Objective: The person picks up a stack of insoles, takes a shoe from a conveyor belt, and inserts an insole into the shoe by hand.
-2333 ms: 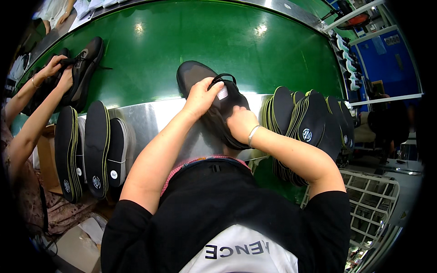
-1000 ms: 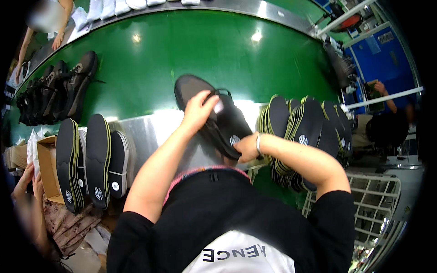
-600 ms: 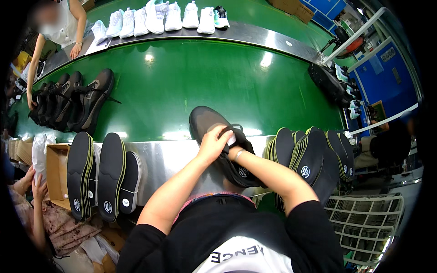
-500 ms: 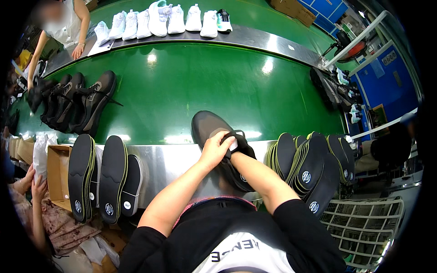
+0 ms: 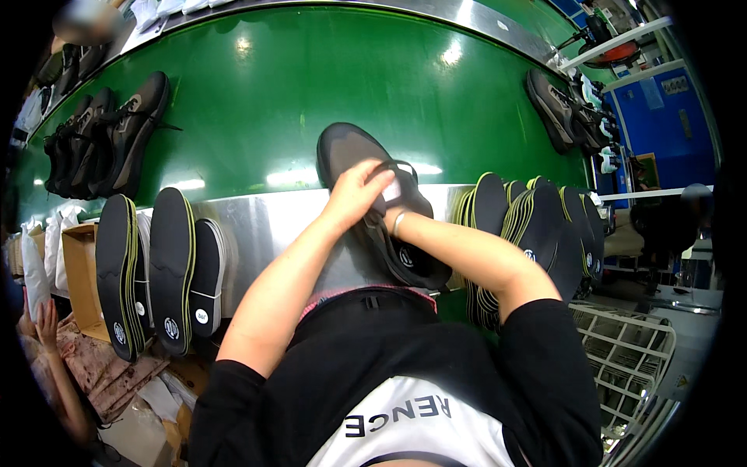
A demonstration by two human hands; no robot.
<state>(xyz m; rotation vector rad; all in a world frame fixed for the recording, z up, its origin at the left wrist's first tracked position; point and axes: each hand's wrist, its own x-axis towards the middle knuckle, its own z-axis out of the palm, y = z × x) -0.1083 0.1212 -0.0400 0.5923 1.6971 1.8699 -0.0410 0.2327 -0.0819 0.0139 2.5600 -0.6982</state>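
A dark brown and black lace-up shoe (image 5: 354, 152) lies across the front edge of the bench, toe pointing away from me. My left hand (image 5: 360, 191) is closed around the raised tongue and laces at its opening. My right hand (image 5: 395, 218) reaches into the shoe from the right; its fingers are hidden inside, and only the wrist with a pale band shows. Behind that wrist, a black insole (image 5: 406, 255) with a round pale mark shows in the heel opening.
Stacks of black insoles with yellow-green edges stand left (image 5: 173, 265) and right (image 5: 537, 226). More brown shoes (image 5: 128, 128) sit far left, others (image 5: 554, 109) far right, on the green surface (image 5: 303, 86). A wire basket (image 5: 622, 366) is at lower right. A co-worker's hand (image 5: 47, 323) holds white paper at left.
The view has tilted down, so the bench and shoe sit higher in it. My right forearm has swung flatter and its wrist band now shows. My left hand keeps its hold on the tongue.
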